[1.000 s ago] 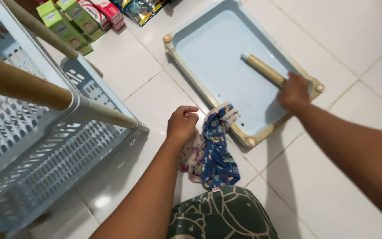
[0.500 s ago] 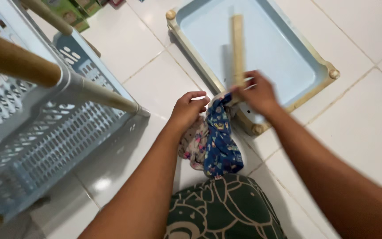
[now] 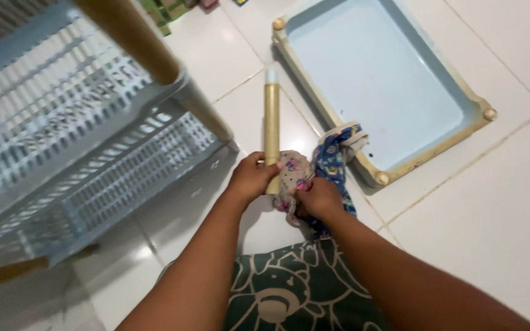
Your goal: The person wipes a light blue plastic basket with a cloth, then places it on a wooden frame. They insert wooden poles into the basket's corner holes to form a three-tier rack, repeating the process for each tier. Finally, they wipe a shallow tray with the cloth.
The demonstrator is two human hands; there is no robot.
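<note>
Head view, looking down at a white tiled floor (image 3: 498, 202). The largest item, a pale blue perforated plastic rack section (image 3: 62, 153) with tan tubular posts fitted into it, fills the left of the frame and stands tilted. Upper right, a pale blue shelf tray (image 3: 387, 79) with tan corner sockets lies flat on the floor, its basin showing only a few dark specks near the lower rim. Between rack and tray, a loose tan tubular post (image 3: 272, 122) with a pale blue end cap points away from the person, its near end held in the left hand (image 3: 251, 178); the fingers are curled shut around the tube. Just beside it, the right hand (image 3: 317, 199) grips a patterned cloth (image 3: 332, 156), blue and pinkish, with fingers closed into the bunched fabric; the cloth is pressed against the post's lower end and trails toward the tray's near corner, touching or just short of it. Judged from this arrangement, the post is out of the frame and is being wiped at its lower end, its upper length not yet reached; the posts in the rack are not being handled. A green patterned garment (image 3: 289, 294) covers the person's lap at the bottom edge. Small coloured cartons (image 3: 167, 7) lie at the top edge.
</note>
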